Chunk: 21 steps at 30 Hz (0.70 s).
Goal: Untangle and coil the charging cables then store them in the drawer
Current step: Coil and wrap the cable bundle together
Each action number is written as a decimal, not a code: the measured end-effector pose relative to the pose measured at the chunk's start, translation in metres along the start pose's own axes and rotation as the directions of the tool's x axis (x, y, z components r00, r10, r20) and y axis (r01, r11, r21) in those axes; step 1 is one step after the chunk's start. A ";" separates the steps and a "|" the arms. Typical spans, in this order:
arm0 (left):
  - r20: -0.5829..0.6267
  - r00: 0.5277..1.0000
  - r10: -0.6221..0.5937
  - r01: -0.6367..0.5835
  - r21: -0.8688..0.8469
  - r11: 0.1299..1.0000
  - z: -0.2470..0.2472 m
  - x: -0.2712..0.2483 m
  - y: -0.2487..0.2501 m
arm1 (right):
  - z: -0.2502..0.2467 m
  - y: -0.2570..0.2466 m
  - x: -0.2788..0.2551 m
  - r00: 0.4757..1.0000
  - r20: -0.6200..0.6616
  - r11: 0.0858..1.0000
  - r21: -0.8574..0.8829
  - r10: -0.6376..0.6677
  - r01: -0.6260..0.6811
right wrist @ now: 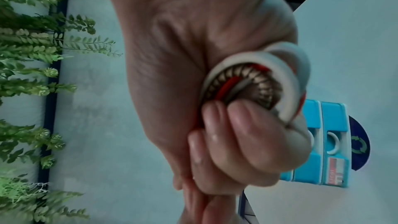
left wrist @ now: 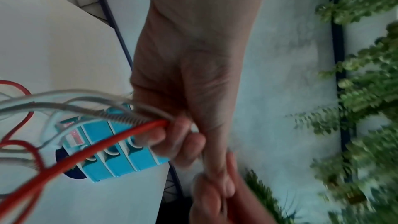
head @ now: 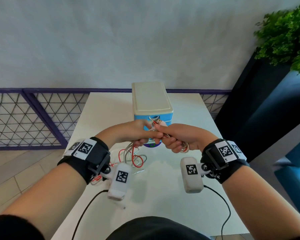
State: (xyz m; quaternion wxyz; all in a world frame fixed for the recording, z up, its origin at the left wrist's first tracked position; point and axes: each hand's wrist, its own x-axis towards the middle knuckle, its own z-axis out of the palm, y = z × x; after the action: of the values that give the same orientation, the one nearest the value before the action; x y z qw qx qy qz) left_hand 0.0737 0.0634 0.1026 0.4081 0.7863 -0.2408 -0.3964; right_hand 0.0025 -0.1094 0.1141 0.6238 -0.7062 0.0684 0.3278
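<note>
The right hand (head: 178,135) is fisted around a small wound coil of white, red and spring-wrapped grey charging cable (right wrist: 254,81), its loops bulging out beside the curled fingers (right wrist: 237,135). The left hand (head: 137,131) meets it knuckle to knuckle, fingers curled round a bundle of loose red and grey cable strands (left wrist: 133,117) that feed toward the coil. A couple of plug ends (head: 157,122) stick up between the two hands. Below the left hand the unwound tail of red and grey cable (head: 135,157) droops in tangled loops onto the white worktop (head: 171,170), and more red cable lies near the left wrist.

The step in hand looks like coiling: part is wound, much is still loose and crossed. The next move probably calls for the left hand to feed slack cleanly while the right adds another turn, without dragging a knot into the coil.

Just behind the hands stands a small blue plastic drawer unit with a cream lid (head: 151,99), its drawers shut as far as can be seen. Beyond the worktop are a pale grey wall, a purple-framed mesh fence (head: 33,118) and a green leafy plant (head: 287,35) on a dark stand.
</note>
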 end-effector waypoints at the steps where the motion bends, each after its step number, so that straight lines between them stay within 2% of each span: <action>1: 0.108 0.994 -0.021 0.027 -0.053 0.998 -0.002 -0.002 0.000 | 0.000 0.001 0.000 1.000 0.009 1.000 0.008 0.002 -0.002; 3: 0.234 0.970 -0.057 0.084 -0.109 0.990 -0.005 -0.006 -0.002 | 0.001 0.004 0.000 1.000 0.029 1.000 0.030 -0.005 0.004; 6: 0.327 0.945 -0.016 0.094 -0.223 0.970 -0.006 -0.007 -0.007 | 0.003 0.007 -0.002 0.998 0.053 0.998 0.038 -0.046 0.044; 10: 0.362 0.927 0.101 0.082 -0.455 0.886 -0.011 -0.007 -0.020 | 0.003 0.010 -0.001 0.991 0.065 0.990 0.081 -0.117 0.112; 16: 0.291 0.939 0.183 0.008 -0.551 0.834 -0.008 -0.009 -0.028 | 0.007 0.004 -0.001 0.982 0.046 0.982 0.047 -0.183 0.181; 21: 0.381 0.903 0.198 0.067 -0.580 0.812 -0.015 -0.016 -0.037 | -0.006 0.000 -0.004 0.975 -0.053 0.975 0.030 -0.217 0.219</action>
State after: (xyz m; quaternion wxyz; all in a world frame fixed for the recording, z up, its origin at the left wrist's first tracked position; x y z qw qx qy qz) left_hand 0.0791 0.1021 0.0837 0.5797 0.5095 -0.2188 -0.5971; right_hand 0.0022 -0.1163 0.1165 0.6667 -0.7061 0.0119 0.2384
